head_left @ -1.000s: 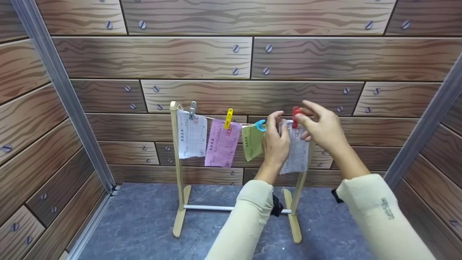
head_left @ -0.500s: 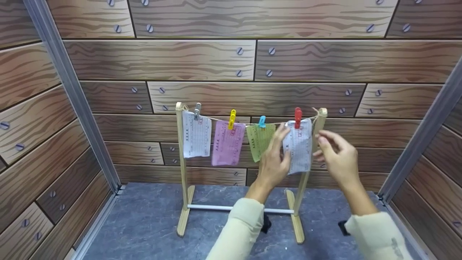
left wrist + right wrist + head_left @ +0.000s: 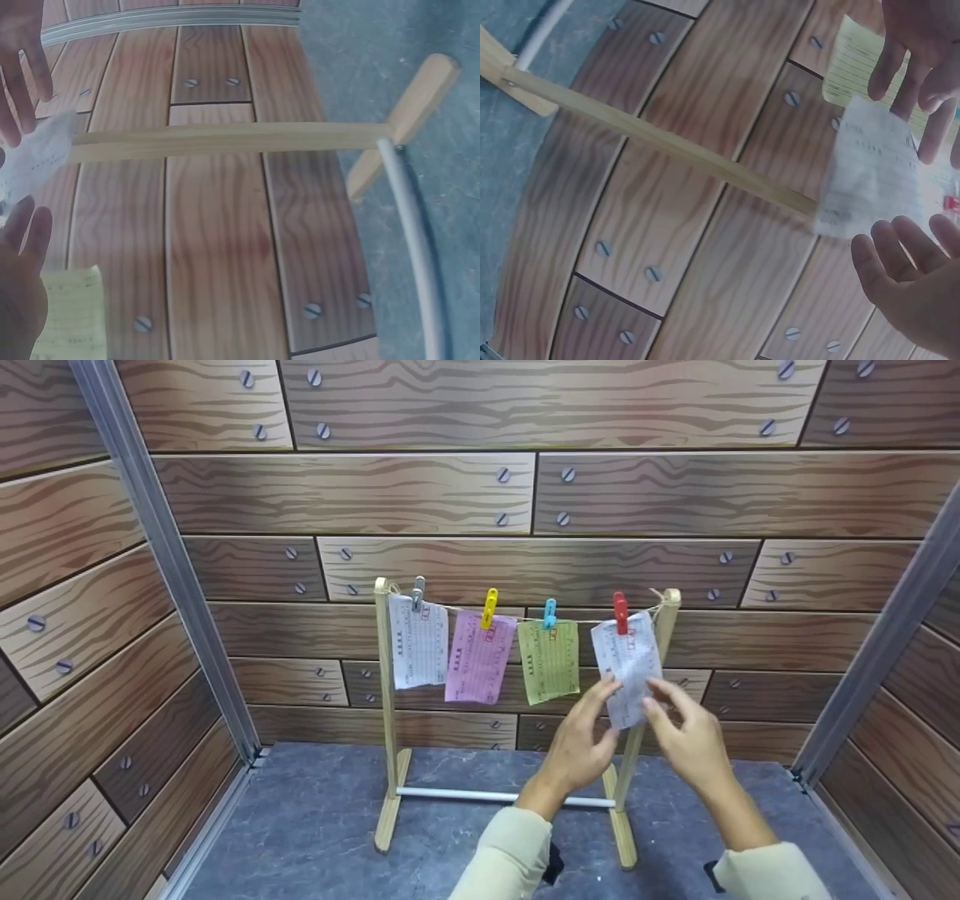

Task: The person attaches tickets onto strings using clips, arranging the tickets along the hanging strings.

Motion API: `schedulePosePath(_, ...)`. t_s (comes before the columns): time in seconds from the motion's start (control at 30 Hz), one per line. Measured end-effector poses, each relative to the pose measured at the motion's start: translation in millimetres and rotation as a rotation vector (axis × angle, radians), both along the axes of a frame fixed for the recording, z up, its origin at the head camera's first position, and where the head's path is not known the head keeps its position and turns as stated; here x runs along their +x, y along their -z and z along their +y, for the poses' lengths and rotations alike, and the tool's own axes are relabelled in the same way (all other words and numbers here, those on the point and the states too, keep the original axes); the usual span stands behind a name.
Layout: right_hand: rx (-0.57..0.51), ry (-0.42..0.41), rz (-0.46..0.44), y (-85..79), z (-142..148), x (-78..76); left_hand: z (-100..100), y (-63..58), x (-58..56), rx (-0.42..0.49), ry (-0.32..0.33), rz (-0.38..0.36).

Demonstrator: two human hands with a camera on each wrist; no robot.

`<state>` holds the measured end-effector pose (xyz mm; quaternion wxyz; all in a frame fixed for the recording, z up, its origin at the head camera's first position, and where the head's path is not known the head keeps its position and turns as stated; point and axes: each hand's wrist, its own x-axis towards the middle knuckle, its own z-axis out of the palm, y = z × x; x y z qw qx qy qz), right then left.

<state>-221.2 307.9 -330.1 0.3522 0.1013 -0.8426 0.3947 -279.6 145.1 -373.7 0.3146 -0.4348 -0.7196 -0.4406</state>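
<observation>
A white printed slip (image 3: pixel 630 660) hangs at the right end of a string, held by a red clothespin (image 3: pixel 621 613). My left hand (image 3: pixel 576 746) is at the slip's lower left edge, fingers extended. Across from it, the fingertips of my right hand (image 3: pixel 690 739) are by the right edge. The right wrist view shows the slip (image 3: pixel 874 169) between both hands with fingers loosely bent, not closed round it; whether the fingertips touch the paper is hard to tell. Left of it hang a green slip (image 3: pixel 551 664) on a blue clothespin (image 3: pixel 550 613) and a pink slip (image 3: pixel 480 660) on a yellow clothespin (image 3: pixel 489 609).
Another white slip (image 3: pixel 418 649) hangs from a grey clothespin (image 3: pixel 418 593) at the left post. The wooden stand (image 3: pixel 387 697) has a white crossbar (image 3: pixel 487 794) and rests on a dark grey tabletop (image 3: pixel 322 825). Wood-patterned panels (image 3: pixel 420 495) rise behind and beside it.
My right hand has let go of the red clothespin and come down to the slip's right edge. My left hand has moved down from the string, uncovering the green slip.
</observation>
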Motion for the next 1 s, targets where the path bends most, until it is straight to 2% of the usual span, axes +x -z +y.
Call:
schedulePosePath(0.27, 0.046, -0.038, -0.112, 27.4, -1.3, -2.2, -9.3, 24.9, -1.3, 0.003, 0.1, -0.148)
schedulePosePath(0.4, 0.127, -0.075, -0.122, 48.0, -8.3, -4.5, -21.7, 38.0, -2.2, -0.018, 0.089, -0.192)
schedulePosePath(0.5, 0.211, -0.068, -0.158, 62.2, -14.4, -4.2, -33.3, 45.9, -0.5, -0.084, 0.016, -0.179)
schedulePosePath(0.7, 0.363, 0.015, -0.305, 83.7, -19.2, 0.4, -52.2, 56.9, 7.3, -0.306, -0.192, -0.046)
schedulePosePath(0.83, 0.435, 0.056, -0.334, 96.4, -19.1, 4.2, -61.2, 65.6, 10.3, -0.368, -0.268, 0.024)
schedulePosePath(1.0, 0.509, 0.09, -0.334, 113.9, -20.0, 8.6, -78.0, 76.2, 14.5, -0.42, -0.365, 0.04)
